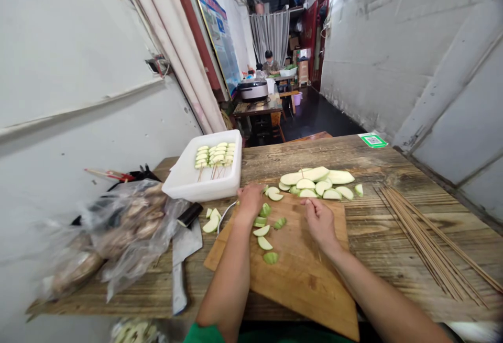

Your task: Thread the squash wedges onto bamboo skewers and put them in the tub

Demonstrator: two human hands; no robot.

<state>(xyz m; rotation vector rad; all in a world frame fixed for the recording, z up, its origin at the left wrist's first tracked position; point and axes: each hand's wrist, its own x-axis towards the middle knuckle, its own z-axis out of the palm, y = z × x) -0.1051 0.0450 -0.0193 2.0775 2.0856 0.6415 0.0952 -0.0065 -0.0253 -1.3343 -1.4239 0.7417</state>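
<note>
Far left of the frame there's a crinkly clear plastic bag (126, 228) stuffed with lumpy brown stuff, no print on it that I can make out, then a one-piece grey metal cleaver (184, 246) lying flat with its handle toward the bottom edge. Just above the blade sits a glossy black cylinder (189, 214). Left of centre is a smooth white plastic tray (202, 190), squarish with high walls, with skewered pale slices (218, 153) lined up inside. Above it, top centre-left, a blue poster (217, 31) with a red heading, but the writing's too blurry to read. Around mid-frame the left hand (251, 200) reaches over the top left of the wooden cutting board (302, 275), right beside some cut pieces; its fingertips are hidden, so I can't tell if it's gripping anything. On the board, just right of that forearm, are loose half-moon slices (261, 232), pale flesh with green skin. The right hand (320, 222) is bunched into a pinch on a thin skewer (302, 168), and a pile of cut pieces (340, 177) lies just past it. Then at right, a green-bordered QR card (374, 140) (small print unreadable) on the rough-grained plank table (271, 155), and a fanned bundle of brown sticks (421, 236).
</note>
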